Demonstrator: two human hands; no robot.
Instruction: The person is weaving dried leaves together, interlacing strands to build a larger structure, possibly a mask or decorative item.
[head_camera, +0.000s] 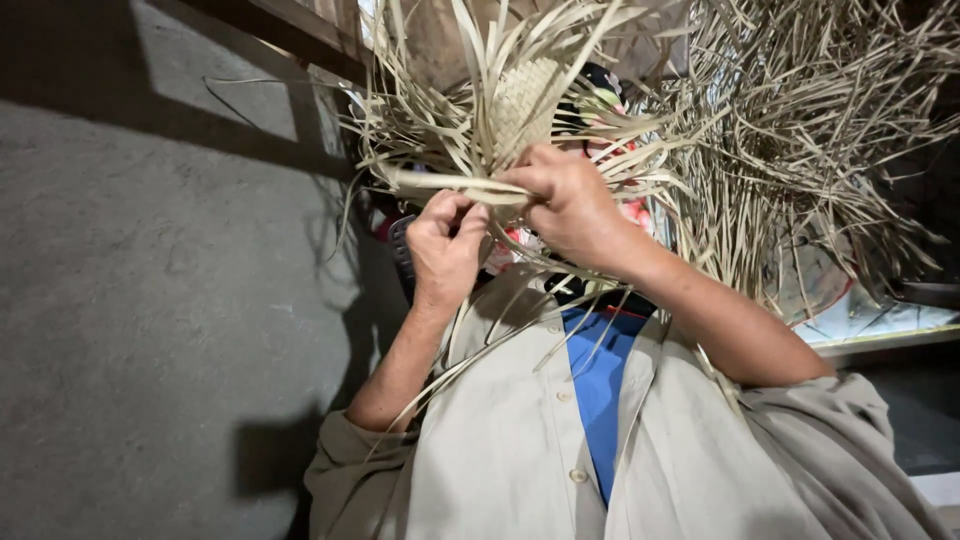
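A partly woven piece of pale dried palm-leaf strips (525, 100) is held up in front of the chest, above the open beige button shirt (510, 440). The left hand (445, 245) is closed just below the woven patch, its grip pinching loose strips, apparently to keep them taut. The right hand (570, 205), beside it under the patch, is pressed onto a flat strip. A bundle of loose dried strips (800, 130) is seen to the right of the woven patch.

Woven piece (520, 100) was of dry, matt, pale straw strips; the loose bundle (800, 130) likewise. Shirt (520, 440) was soft matt beige cloth; wall (150, 300) rough grey plaster.
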